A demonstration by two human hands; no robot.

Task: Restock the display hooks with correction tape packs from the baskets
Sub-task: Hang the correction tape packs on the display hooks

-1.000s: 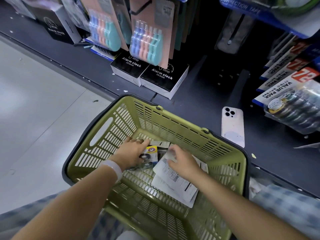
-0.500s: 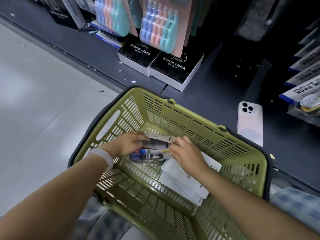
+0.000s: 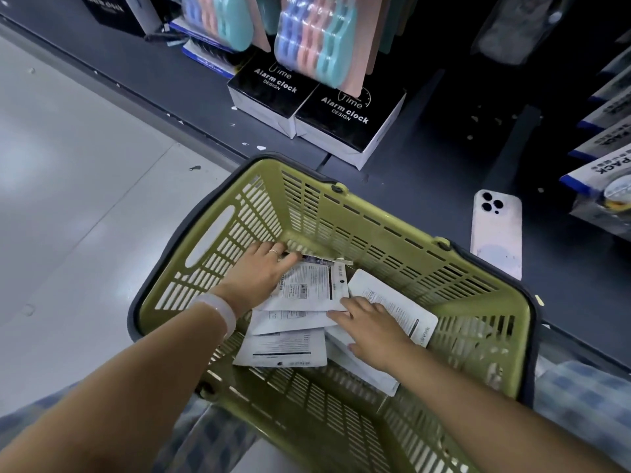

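We see the left hand (image 3: 257, 273) lying flat with fingers straight on the top correction tape pack (image 3: 307, 285), inside the green basket (image 3: 358, 216). The right hand (image 3: 372, 331), fingers loosely spread, presses the near-right packs. The packs lie backs up, white with printed text, overlapping. What sits beneath them is hidden.

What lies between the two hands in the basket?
In the head view, face-down packs fill the stretch between the left hand and right hand, inside the green basket.
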